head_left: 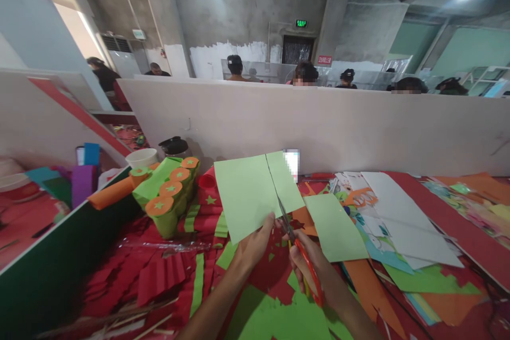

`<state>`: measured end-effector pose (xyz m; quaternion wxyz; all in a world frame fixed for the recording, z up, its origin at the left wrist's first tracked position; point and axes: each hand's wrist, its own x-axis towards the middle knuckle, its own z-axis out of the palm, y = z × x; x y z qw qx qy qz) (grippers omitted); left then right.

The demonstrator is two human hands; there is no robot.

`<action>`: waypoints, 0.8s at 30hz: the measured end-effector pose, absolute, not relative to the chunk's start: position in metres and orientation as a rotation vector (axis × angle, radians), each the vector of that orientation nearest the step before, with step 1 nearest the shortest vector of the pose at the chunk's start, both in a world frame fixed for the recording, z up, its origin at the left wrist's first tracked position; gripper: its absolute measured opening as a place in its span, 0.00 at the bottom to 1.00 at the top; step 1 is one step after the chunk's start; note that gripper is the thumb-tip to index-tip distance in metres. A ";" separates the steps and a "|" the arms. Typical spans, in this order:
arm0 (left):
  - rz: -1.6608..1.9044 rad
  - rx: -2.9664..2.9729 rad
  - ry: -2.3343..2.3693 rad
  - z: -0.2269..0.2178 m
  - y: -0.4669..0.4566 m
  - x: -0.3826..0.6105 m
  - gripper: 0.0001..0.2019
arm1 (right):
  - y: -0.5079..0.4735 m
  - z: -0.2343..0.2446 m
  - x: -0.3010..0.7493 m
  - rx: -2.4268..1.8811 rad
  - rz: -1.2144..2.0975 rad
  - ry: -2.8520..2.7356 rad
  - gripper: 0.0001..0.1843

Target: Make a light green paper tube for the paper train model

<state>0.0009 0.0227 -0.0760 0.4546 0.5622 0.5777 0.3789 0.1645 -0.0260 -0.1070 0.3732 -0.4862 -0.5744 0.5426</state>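
Observation:
A light green sheet of paper is held up in front of me, its lower edge pinched by my left hand. A dark line runs down it from the top edge to the scissors. My right hand grips scissors with red and yellow handles, their blades at the sheet's lower edge along that line. Another light green piece lies just right of my right hand. Brighter green paper is on the table below my wrists.
To the left stand green paper-covered cups with orange tops and stars, beside folded red paper. White sheets and colored scraps lie at right. A pale partition closes the table's back; several people sit beyond it.

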 end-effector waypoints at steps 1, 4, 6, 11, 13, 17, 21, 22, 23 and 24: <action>0.938 1.382 1.422 -0.076 0.023 0.001 0.18 | -0.026 -0.108 0.164 -1.247 1.392 -1.470 0.33; 0.945 1.366 1.406 -0.075 0.022 0.002 0.18 | -0.024 -0.111 0.163 -1.255 1.396 -1.458 0.34; 0.934 1.349 1.395 -0.075 0.022 0.003 0.18 | -0.023 -0.113 0.162 -1.259 1.391 -1.443 0.35; 0.851 1.344 1.389 -0.075 0.024 0.003 0.20 | -0.021 -0.121 0.161 -1.272 1.409 -1.404 0.35; 0.822 1.365 1.381 -0.076 0.025 0.002 0.20 | -0.020 -0.125 0.162 -1.281 1.412 -1.388 0.35; 0.758 1.374 1.384 -0.078 0.025 -0.001 0.20 | -0.020 -0.129 0.164 -1.295 1.413 -1.386 0.33; 0.806 1.371 1.369 -0.078 0.024 -0.002 0.20 | -0.020 -0.124 0.163 -1.308 1.433 -1.359 0.35; 0.806 1.378 1.364 -0.077 0.024 -0.002 0.20 | -0.021 -0.123 0.162 -1.306 1.434 -1.354 0.36; 0.797 1.390 1.367 -0.077 0.024 -0.002 0.21 | -0.020 -0.121 0.161 -1.303 1.432 -1.354 0.36; 0.778 1.413 1.381 -0.076 0.024 -0.002 0.21 | -0.020 -0.120 0.161 -1.300 1.423 -1.361 0.37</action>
